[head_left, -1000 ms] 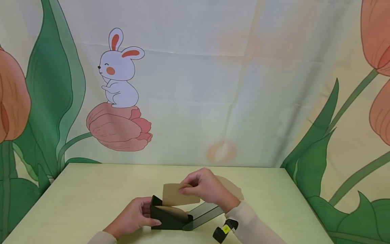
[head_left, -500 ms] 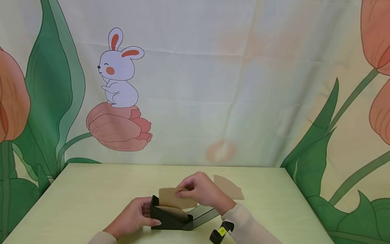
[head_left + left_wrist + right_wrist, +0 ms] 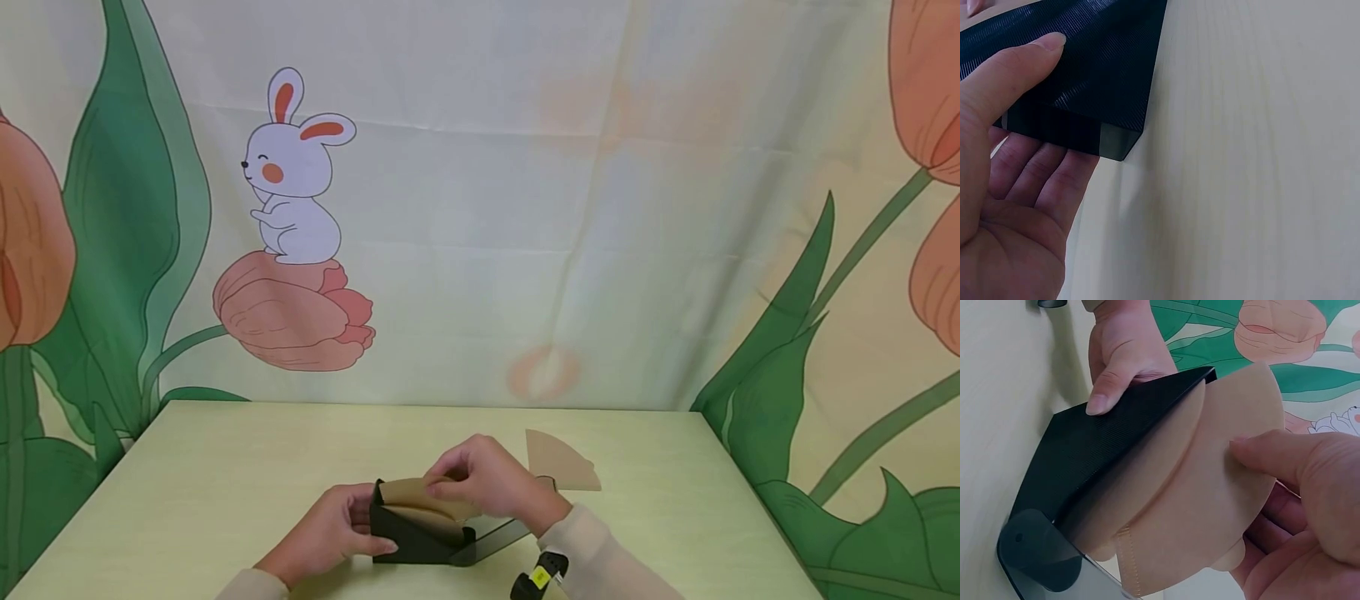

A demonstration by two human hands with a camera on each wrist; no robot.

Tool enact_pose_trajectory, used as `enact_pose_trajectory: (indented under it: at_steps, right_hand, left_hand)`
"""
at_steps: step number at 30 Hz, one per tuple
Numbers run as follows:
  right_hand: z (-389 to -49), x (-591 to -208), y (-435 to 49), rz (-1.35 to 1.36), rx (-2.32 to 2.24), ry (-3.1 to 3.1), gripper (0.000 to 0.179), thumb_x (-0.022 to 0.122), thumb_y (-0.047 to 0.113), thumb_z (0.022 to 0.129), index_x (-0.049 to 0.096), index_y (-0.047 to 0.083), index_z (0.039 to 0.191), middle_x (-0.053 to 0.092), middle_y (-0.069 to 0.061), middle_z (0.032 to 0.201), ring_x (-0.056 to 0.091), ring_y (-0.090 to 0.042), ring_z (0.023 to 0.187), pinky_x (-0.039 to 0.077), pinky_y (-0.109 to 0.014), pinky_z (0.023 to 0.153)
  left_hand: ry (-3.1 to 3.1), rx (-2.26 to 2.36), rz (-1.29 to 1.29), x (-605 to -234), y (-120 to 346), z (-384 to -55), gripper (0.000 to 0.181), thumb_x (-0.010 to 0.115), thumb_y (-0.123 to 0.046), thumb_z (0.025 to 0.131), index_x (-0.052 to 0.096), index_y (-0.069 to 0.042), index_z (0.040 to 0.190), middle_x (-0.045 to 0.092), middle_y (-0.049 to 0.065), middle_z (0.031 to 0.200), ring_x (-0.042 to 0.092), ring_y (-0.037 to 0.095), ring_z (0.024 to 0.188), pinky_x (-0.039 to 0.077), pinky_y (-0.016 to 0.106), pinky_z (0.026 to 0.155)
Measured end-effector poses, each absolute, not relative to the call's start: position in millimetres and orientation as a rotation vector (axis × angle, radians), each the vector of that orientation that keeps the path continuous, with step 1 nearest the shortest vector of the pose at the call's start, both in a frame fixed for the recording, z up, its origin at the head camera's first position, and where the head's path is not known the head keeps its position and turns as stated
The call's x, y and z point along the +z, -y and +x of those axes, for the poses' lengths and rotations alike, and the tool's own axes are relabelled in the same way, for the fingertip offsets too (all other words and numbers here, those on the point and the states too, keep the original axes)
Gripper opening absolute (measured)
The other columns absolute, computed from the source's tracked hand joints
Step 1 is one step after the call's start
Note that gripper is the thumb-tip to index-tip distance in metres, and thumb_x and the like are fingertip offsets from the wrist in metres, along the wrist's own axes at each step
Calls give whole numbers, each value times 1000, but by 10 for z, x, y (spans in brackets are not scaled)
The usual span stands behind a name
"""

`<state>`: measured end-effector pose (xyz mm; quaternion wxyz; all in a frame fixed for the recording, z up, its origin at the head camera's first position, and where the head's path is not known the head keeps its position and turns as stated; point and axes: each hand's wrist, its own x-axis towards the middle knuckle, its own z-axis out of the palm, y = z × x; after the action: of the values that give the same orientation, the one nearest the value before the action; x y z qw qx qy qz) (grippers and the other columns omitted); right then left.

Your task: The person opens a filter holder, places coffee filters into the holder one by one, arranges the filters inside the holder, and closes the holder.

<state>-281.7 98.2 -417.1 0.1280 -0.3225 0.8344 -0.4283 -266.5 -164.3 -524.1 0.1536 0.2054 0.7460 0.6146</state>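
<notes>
A black ribbed box stands on the table, its smoky see-through lid swung out to the right. My left hand grips the box's left end, thumb on the front wall, fingers behind. Brown paper coffee filters sit inside. With thumb and fingers, my right hand pinches another brown coffee filter, crimped along one edge. This filter is partly inside the box, behind the others. In the left wrist view, the box hides my left fingertips.
Behind my right hand, a loose brown coffee filter lies flat on the pale table. A black wrist device with a yellow label is on my right wrist. A printed cloth hangs beyond the table.
My right hand has moved down and a little left, lowering the pinched filter into the box. My left hand and the box have stayed in place.
</notes>
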Motion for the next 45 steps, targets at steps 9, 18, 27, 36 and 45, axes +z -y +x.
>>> enact_pose_trajectory:
  at_steps: [9, 18, 27, 36, 45]
  right_hand:
    - [-2789, -4264, -943, -971, -1210, -2441, 7, 75, 6, 92, 82, 6, 95, 79, -6, 96, 62, 2, 77, 53, -17, 71]
    - [-2771, -4291, -904, -902, -1182, -2459, 4, 77, 10, 92, 80, 9, 90, 77, -1, 82, 58, 1, 68, 51, -17, 67]
    - [-2777, -4298, -909, -908, -1150, -2451, 7, 74, 9, 94, 81, 8, 92, 80, -7, 88, 63, 2, 69, 53, -17, 68]
    - [-2768, -4271, -918, -987, -934, -2452, 16, 66, 10, 99, 81, 8, 103, 80, -1, 97, 60, 4, 74, 52, -15, 73]
    - [-2745, -4279, -908, -965, -888, -2432, 24, 59, 5, 98, 81, 11, 106, 78, 2, 97, 59, 2, 74, 51, -16, 72]
  left_hand:
    - [-2117, 1776, 587, -5268, 1644, -2661, 52, 88, -16, 81, 67, -1, 125, 75, 14, 117, 74, 20, 101, 60, 26, 86]
    - [-2136, 1763, 577, -5251, 1629, -2658, 52, 89, -16, 81, 67, -2, 126, 75, 13, 117, 73, 20, 102, 60, 27, 87]
    - [-2156, 1737, 575, -5262, 1636, -2673, 51, 89, -19, 80, 68, -4, 124, 76, 11, 116, 74, 23, 102, 60, 26, 86]
    - [-2147, 1754, 581, -5241, 1636, -2667, 48, 89, -17, 81, 68, -2, 122, 76, 11, 115, 74, 21, 101, 60, 26, 86]
    - [-2148, 1757, 573, -5247, 1641, -2668, 47, 89, -16, 80, 68, -2, 120, 76, 12, 113, 74, 21, 100, 60, 26, 85]
